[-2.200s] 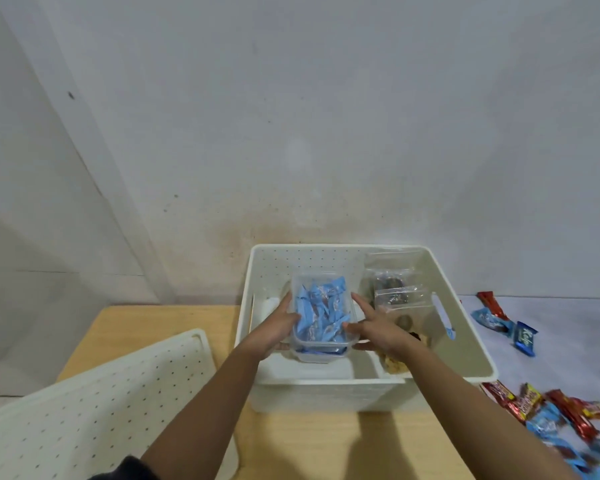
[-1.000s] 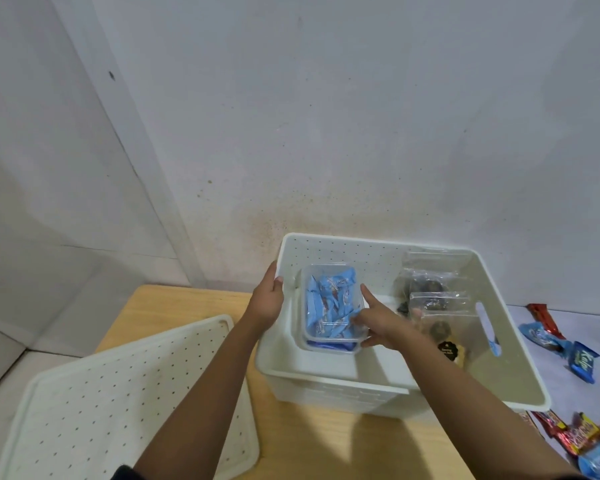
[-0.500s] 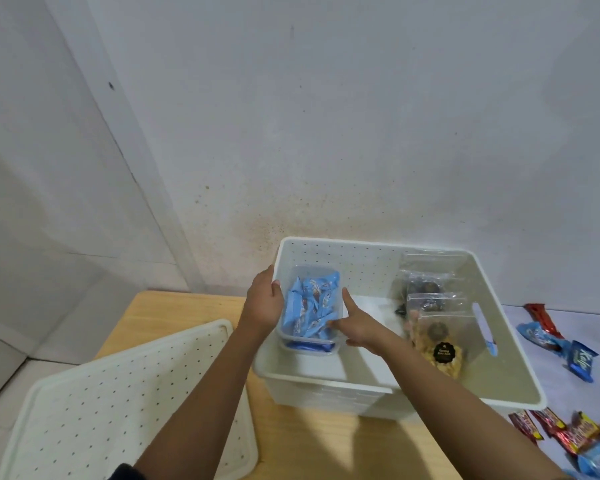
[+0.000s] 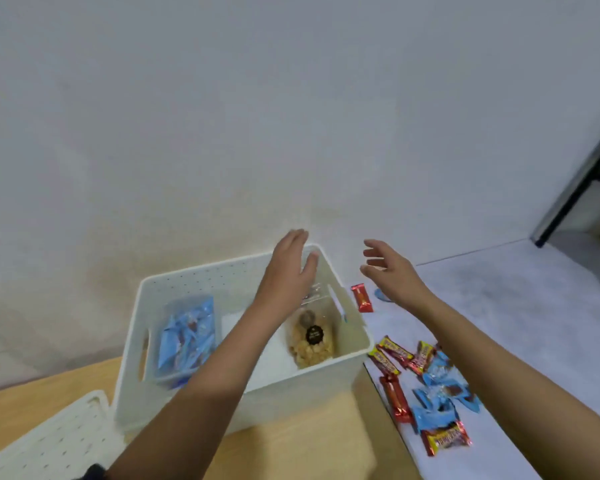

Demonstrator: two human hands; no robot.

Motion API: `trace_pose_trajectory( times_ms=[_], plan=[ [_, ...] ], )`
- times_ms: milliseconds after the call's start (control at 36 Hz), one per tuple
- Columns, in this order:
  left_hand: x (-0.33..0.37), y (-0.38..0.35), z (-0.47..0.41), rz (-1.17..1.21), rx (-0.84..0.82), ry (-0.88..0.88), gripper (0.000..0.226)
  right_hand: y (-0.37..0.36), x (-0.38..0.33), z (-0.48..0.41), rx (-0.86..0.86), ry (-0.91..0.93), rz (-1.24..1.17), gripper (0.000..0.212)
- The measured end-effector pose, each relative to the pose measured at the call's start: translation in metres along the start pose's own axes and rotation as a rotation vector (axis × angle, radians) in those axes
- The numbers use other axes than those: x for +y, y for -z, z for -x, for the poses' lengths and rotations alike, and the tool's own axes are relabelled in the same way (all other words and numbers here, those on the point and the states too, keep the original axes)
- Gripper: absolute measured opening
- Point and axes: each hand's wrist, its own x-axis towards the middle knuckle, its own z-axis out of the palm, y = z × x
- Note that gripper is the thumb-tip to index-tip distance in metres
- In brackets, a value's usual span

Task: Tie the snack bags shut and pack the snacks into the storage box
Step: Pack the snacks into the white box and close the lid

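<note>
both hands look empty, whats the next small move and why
Probably swing the right hand down to the loose wrapped snacks lying right of the storage box and pick some up. Both hands are open and hold nothing, the left hand hovers over the box, and the tub of blue candies already sits inside.

Wooden table (image 4: pixel 309 445) at bottom. White wall (image 4: pixel 291 116) rises directly behind table, faint tan staining low down. Grey surface (image 4: pixel 499 306) abuts table's right edge. Dark slanted frame (image 4: pixel 575 181) far right of table.

Head-worn view, facing forward and down, near storage box (image 4: pixel 312 382)
</note>
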Motion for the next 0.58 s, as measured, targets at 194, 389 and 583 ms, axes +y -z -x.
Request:
trace_pose_trajectory(
  times_ms=[194, 389, 583],
  plan=[
    [0.088, -0.112, 0.016, 0.12, -0.25, -0.119, 0.049, 0.084, 0.106, 0.037, 0.124, -0.194, 0.06, 0.048],
    [0.075, -0.219, 0.096, -0.027, -0.561, -0.104, 0.065, 0.104, 0.223, 0.088, 0.073, -0.323, 0.186, 0.061],
    [0.02, -0.279, 0.182, -0.335, -0.647, -0.078, 0.1, 0.068, 0.299, 0.134, 0.003, -0.195, 0.338, 0.106]
  ],
)
